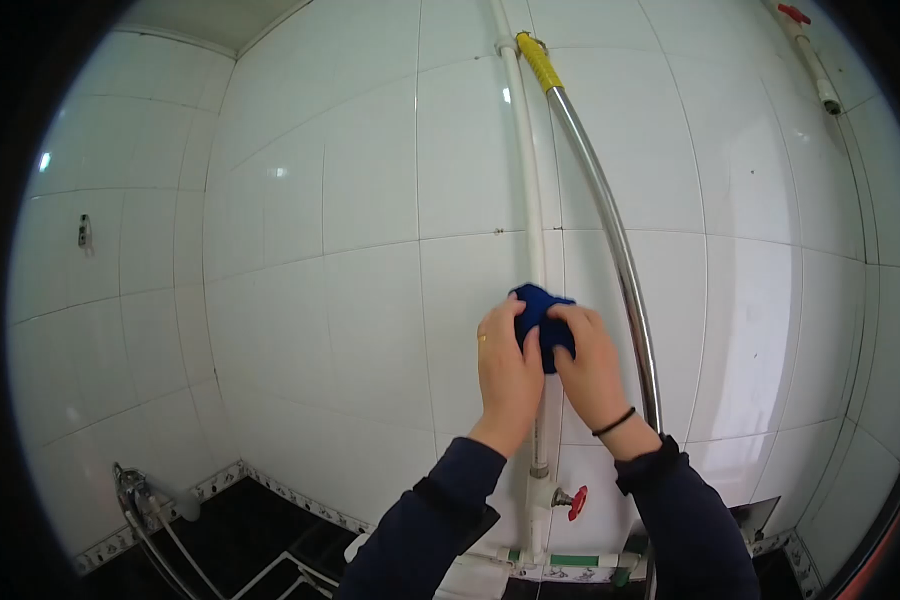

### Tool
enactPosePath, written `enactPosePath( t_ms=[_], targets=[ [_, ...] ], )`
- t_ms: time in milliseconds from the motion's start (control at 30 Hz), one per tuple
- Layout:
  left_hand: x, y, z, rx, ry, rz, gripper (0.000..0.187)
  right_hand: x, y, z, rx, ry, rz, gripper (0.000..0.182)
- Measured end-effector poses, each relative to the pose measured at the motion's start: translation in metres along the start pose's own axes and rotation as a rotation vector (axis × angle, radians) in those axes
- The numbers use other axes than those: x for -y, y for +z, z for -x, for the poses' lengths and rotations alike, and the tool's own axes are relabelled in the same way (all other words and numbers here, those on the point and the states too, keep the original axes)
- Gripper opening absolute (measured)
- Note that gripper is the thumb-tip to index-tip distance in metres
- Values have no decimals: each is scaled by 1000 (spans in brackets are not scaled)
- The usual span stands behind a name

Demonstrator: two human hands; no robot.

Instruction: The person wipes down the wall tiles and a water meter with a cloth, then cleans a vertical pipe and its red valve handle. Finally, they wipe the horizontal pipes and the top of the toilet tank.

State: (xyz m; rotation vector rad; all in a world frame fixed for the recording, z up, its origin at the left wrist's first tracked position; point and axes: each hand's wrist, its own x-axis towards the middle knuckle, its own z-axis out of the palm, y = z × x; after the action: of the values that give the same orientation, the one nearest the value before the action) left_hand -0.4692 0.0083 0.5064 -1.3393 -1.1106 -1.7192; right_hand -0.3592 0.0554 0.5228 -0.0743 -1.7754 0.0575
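A dark blue cloth (542,320) is wrapped against the white vertical pipe (533,200) on the tiled wall. My left hand (508,370) grips the cloth from the left, its fingers curled on it. From the right, my right hand (592,368) presses the same cloth, fingers bent around it. The part of the pipe behind the cloth and fingers is hidden. Below both hands, a valve with a red handle (576,503) joins the pipe.
To the right, a metal pole (610,215) with a yellow grip (538,62) leans along the wall. Another red-handled valve (795,14) is at upper right. A shower mixer tap (128,480) sits at lower left. White pipes with green sections (575,561) run along the bottom.
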Motion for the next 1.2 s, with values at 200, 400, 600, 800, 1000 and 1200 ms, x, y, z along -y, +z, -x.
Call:
enactPosePath(
  t_ms=[200,400,600,800,1000,1200],
  targets=[
    [16,14,-19,119,72,-144,45,-24,16,-15,3,-30,195,53],
    [19,12,4,115,31,-174,45,-24,14,0,102,-29,139,56],
    [21,6,32,137,6,-166,46,-17,12,29,133,12,108,56],
    [16,-5,81,181,-85,-141,47,-12,12,77,154,84,63,54],
    [20,-12,135,197,-110,-94,48,-8,10,125,264,255,16,53],
    [18,-18,169,230,-158,-101,48,-7,14,159,280,321,-12,51]
  ],
)
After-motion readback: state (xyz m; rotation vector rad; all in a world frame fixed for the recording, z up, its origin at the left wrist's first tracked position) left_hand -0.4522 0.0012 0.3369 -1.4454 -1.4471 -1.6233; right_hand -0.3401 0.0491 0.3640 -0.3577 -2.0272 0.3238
